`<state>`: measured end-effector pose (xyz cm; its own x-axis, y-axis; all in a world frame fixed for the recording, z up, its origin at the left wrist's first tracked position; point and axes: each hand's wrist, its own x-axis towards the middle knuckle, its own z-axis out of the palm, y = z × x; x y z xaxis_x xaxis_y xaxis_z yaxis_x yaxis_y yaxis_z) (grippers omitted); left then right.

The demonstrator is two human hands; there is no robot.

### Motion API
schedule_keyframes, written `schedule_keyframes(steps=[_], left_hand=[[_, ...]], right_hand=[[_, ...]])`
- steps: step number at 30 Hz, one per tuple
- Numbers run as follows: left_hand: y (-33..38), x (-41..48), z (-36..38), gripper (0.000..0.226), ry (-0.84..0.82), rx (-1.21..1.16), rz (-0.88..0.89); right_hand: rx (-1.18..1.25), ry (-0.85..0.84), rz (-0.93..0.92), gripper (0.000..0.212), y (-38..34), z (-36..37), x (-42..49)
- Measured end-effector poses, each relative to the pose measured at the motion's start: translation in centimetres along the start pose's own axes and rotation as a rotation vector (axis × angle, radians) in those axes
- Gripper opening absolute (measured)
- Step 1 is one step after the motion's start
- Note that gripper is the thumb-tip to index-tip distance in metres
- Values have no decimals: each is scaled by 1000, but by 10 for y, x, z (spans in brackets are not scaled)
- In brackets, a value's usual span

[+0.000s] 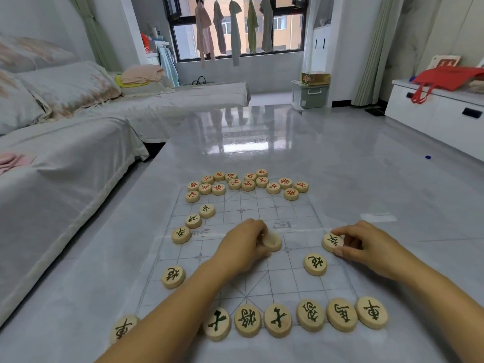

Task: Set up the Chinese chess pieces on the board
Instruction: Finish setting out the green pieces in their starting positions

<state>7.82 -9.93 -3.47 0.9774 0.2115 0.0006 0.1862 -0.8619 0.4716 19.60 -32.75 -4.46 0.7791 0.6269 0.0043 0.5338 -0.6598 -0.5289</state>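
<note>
Green side is nearly done. The back row [277, 319] runs along the near edge of the board [262, 210], one piece per point. The left forearm hides part of it towards the near-left corner. The two cannons [315, 263] sit further in, one on each side.

Right hand [366, 247]: thumb and fingertips pinch a soldier [332, 241] that lies flat at the board's right edge, just short of the river. It looks meant for the end point of the soldier row.

Left hand [243, 244]: fingers are curled round a tilted piece [273, 241] near the board's centre. Its face is turned away, so I can't read it. By position it's probably the middle soldier.

Three soldiers [193, 220] lie in a diagonal at the left edge, off their points. I'd say they're queued for pickup.

The red pieces [246, 183] are bunched along the far edge, unsorted, some spilling onto the table [340, 166]. The red half isn't started.
</note>
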Motion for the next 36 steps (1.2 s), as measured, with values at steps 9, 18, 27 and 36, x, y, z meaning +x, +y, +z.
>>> schedule_keyframes(steps=[9, 18, 27, 36], left_hand=[[15, 3, 9, 40, -24, -215, -43], [18, 2, 14, 39, -13, -232, -21], [21, 2, 14, 39, -11, -200, -25], [20, 0, 13, 45, -29, -193, -11]], right_hand=[[-2, -24, -5, 37, 2, 1, 1], [0, -27, -2, 37, 3, 1, 1], [23, -9, -3, 35, 1, 1, -1], [35, -16, 10, 33, 0, 1, -1]])
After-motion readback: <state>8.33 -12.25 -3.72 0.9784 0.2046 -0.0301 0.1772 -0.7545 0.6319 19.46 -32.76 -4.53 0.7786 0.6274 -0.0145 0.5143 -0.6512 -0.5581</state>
